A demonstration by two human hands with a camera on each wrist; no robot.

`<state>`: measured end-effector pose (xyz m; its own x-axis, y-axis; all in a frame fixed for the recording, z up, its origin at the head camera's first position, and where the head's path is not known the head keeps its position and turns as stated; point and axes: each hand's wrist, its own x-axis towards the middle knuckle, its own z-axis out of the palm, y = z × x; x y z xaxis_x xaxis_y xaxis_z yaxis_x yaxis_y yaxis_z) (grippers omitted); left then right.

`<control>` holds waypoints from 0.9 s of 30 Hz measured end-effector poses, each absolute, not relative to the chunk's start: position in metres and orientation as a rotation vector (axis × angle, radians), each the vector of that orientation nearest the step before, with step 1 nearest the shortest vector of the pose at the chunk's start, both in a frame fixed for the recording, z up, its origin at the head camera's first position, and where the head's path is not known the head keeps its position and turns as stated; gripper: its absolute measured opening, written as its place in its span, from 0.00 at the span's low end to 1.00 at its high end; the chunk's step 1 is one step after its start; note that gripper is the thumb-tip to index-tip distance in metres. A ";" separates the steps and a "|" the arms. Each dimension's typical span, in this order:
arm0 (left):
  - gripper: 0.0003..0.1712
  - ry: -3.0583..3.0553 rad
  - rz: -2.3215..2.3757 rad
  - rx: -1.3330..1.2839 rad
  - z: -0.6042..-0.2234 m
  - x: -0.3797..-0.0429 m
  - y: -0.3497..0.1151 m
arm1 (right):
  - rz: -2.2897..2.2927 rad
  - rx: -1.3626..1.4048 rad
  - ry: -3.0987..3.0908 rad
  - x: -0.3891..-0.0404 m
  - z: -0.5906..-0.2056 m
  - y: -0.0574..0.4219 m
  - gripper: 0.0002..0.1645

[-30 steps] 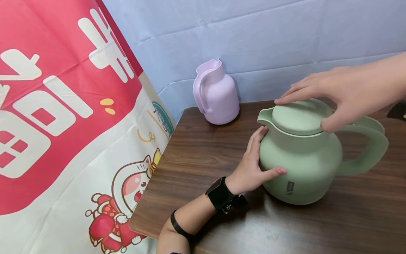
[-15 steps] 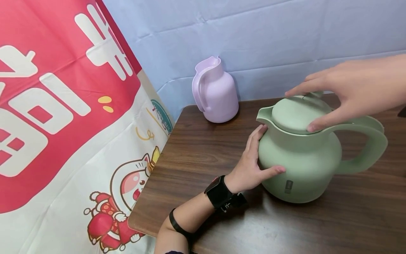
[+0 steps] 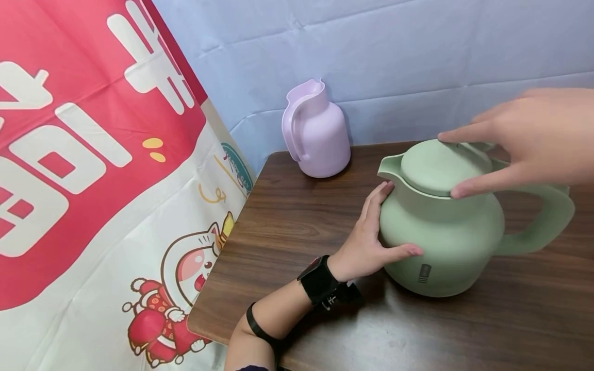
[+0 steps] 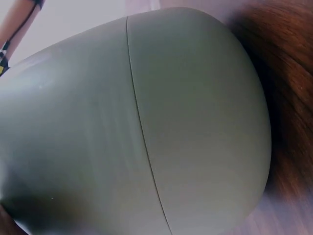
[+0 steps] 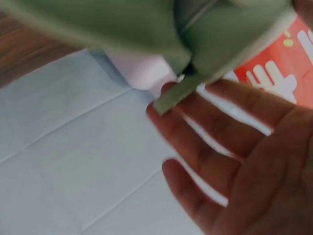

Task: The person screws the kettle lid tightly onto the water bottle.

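Green jug [image 3: 441, 229] upright, spout [image 3: 391, 166] leftward — left hand [image 3: 364, 247] cups it, right hand [image 3: 533, 141] pinches lid [image 3: 436, 167]

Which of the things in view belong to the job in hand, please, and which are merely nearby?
Seemingly part of the job:
- green jug, steadied at its side by the left hand
- its lid, held by the right hand

Merely nearby:
- lilac jug, standing untouched behind
- red-and-white printed banner
- pale blue cloth backdrop
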<state>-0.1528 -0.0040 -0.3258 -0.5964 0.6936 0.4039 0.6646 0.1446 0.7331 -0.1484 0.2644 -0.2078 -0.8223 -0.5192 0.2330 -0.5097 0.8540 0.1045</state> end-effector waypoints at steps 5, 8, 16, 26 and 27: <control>0.60 2.354 1.480 1.377 -0.331 -0.157 -0.003 | -0.113 0.684 -2.666 -0.140 -0.214 0.254 0.53; 0.60 2.356 1.469 1.360 -0.333 -0.158 -0.002 | -0.125 0.636 -2.541 -0.140 -0.225 0.252 0.49; 0.59 2.360 1.447 1.296 -0.322 -0.152 -0.001 | -0.118 0.553 -2.407 -0.134 -0.236 0.244 0.40; 0.62 2.420 1.438 1.363 -0.347 -0.166 0.002 | -0.243 0.484 -2.344 -0.137 -0.253 0.245 0.44; 0.63 2.430 1.428 1.390 -0.347 -0.167 0.001 | -0.263 0.465 -2.315 -0.145 -0.266 0.253 0.44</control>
